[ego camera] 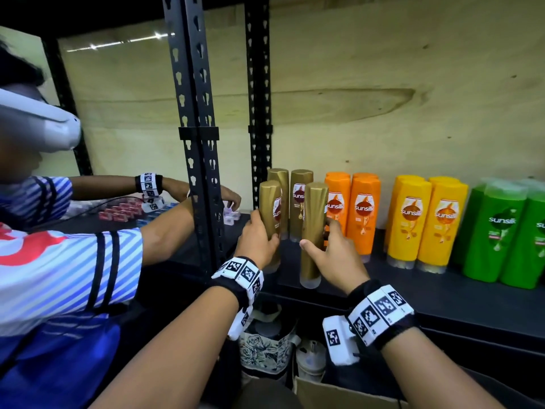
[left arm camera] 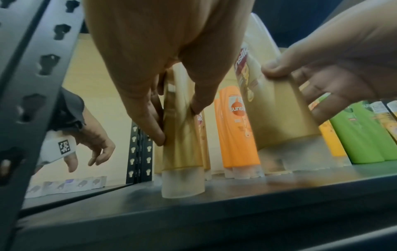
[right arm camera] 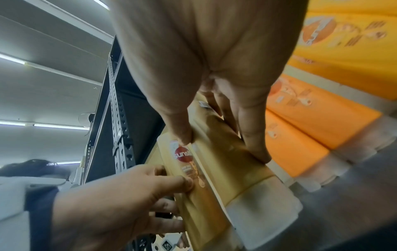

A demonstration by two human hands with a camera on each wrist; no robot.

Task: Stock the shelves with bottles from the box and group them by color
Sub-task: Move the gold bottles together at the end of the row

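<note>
Two gold bottles (ego camera: pixel 269 222) (ego camera: pixel 314 231), one clasped within each hand's curled fingers (ego camera: pixel 256 219) (ego camera: pixel 334 228), on shelf (ego camera: pixel 413 293).

Two gold bottles (ego camera: pixel 269 214) (ego camera: pixel 314 231) stand cap-down at the front of the black shelf (ego camera: pixel 413 293), each gripped by a hand, with two more gold ones (ego camera: pixel 299 199) just behind. Rightward stand orange bottles (ego camera: pixel 364 211), yellow bottles (ego camera: pixel 424 222) and green bottles (ego camera: pixel 498 231), grouped by color.

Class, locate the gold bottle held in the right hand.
In the head view, the gold bottle stands at the shelf's front edge, just left of the orange bottles.
</note>
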